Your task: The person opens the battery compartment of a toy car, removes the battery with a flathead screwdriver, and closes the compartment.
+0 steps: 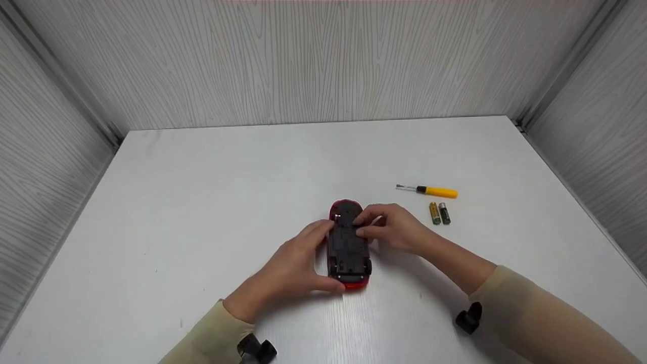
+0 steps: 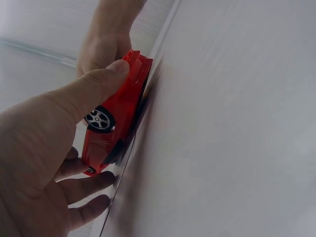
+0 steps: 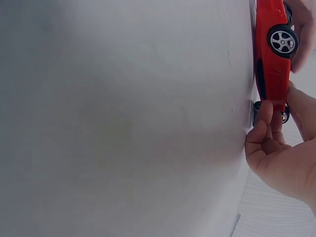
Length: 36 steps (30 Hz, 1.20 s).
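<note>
A red toy car [image 1: 348, 247] lies upside down on the white table, its black underside facing up in the head view. My left hand [image 1: 293, 263] holds the car from the left, thumb at the near end and fingers along the far left side. From the right, my right hand [image 1: 397, 227] grips the car, with thumb and index finger on the underside. In the right wrist view, its other fingers are bent against the red side [image 3: 274, 74]. The left wrist view shows the thumb pressed on the red body [image 2: 129, 94] near a silver-spoked wheel [image 2: 100, 120].
A screwdriver with a yellow handle [image 1: 441, 192] lies to the right, beyond the right hand. Just in front of it are two batteries, one gold and green [image 1: 434, 213], the other dark [image 1: 445, 213]. Pale wood-grain panels [image 1: 323, 60] stand around the table.
</note>
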### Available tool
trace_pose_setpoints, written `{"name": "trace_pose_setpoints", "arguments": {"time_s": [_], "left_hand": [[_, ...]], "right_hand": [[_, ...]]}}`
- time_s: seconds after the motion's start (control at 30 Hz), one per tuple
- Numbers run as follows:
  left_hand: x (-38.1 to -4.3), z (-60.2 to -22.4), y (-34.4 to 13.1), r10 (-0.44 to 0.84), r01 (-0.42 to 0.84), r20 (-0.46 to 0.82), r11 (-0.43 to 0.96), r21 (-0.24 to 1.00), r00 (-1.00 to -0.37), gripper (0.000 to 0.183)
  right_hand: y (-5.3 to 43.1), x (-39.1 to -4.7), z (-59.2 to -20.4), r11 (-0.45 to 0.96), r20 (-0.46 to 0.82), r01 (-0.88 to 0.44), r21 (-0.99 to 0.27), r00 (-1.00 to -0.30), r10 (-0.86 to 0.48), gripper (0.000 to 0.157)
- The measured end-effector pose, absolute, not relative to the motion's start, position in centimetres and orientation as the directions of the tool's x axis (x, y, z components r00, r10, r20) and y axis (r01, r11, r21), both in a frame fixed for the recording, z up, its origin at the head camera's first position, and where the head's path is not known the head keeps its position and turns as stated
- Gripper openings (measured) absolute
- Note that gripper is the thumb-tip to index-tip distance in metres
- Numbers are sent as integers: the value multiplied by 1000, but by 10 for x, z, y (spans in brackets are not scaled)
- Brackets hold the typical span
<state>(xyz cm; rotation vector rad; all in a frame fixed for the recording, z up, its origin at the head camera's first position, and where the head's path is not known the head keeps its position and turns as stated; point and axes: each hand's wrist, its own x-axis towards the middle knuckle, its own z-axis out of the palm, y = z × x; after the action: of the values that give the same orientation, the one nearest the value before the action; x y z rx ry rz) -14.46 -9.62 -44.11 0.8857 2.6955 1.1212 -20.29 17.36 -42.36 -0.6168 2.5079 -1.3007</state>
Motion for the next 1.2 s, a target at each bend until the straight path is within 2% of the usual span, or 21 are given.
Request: {"name": "trace_pose_setpoints", "arguments": {"time_s": [0.23, 0.5, 0.63, 0.87, 1.07, 1.2], "left_hand": [[-144, -438, -96, 544, 471, 119, 573, 670, -831, 117], [-146, -437, -98, 564, 465, 94, 563, 684, -820, 117], [-147, -436, -100, 581, 473, 93, 548, 690, -808, 115], [-145, -435, -99, 570, 479, 113, 547, 687, -813, 114], [-127, -426, -86, 423, 444, 190, 656, 611, -886, 108], [-117, -425, -69, 370, 422, 208, 738, 526, -905, 104]], "right_hand": [[174, -204, -424, 521, -37, -244, -818, -881, -471, 18], [179, -206, -422, 551, -62, -202, -809, -904, -422, 57], [184, -209, -419, 562, -56, -224, -796, -897, -438, 69], [201, -223, -413, 548, -80, -284, -787, -834, -546, 82], [206, -239, -396, 577, -163, -318, -752, -759, -630, 90], [202, -245, -392, 604, -196, -354, -714, -727, -658, 93]]}}
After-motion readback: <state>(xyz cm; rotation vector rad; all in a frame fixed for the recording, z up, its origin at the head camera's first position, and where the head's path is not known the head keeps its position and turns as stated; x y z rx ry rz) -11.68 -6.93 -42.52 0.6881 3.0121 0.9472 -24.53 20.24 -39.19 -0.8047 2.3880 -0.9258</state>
